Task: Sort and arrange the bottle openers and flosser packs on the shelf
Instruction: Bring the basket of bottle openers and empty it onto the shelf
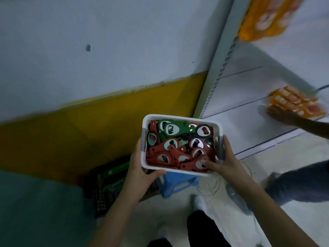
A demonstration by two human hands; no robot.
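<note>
A: What do we have hold of?

B: Our left hand (pixel 142 168) and right hand (pixel 222 163) both grip the white bin (pixel 179 118), fingers curled round its sides; the right thumb rests inside on the red and green bottle openers (pixel 178 145) heaped there.

A: And the flosser packs?

B: The orange flosser packs (pixel 293 102) lie blurred on the shelf (pixel 249 111), under another person's hand (pixel 283 114).
</note>
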